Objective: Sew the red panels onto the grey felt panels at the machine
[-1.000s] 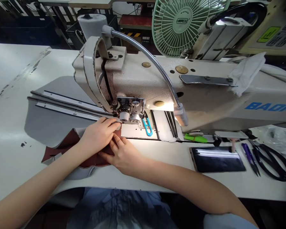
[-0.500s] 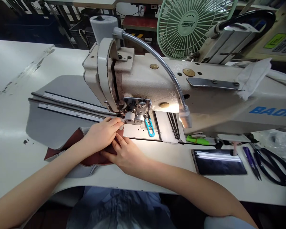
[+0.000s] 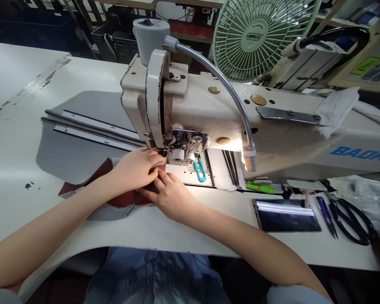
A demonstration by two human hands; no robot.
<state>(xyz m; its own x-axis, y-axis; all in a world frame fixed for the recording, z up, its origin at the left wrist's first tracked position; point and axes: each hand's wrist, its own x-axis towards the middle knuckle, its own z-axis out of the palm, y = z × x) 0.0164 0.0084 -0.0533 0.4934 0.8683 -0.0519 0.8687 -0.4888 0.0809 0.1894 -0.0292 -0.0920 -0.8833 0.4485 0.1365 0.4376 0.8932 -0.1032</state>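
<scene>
Both hands on the dark red fabric piece [image 3: 96, 183], which lies flat on the white table [image 3: 15, 177] at the sewing machine [image 3: 209, 109] head, its right end up by the needle area. Left hand [image 3: 136, 169] lies palm-down on the fabric, fingertips [image 3: 156, 162] bunched on its edge just below the presser-foot mechanism [image 3: 182, 147]. Can't tell whether they pinch it or only press it. Right hand [image 3: 169, 194] at 4 o'clock of the left, flat, fingers pressing the same edge, touching the left hand's fingertips. Blue thread snips [image 3: 199, 169] on the machine bed at 3 o'clock of the hands. Phone [image 3: 286, 215], black scissors [image 3: 351, 219] well apart, far right. Green fan [image 3: 256, 38] at 12–1 o'clock behind the machine.
</scene>
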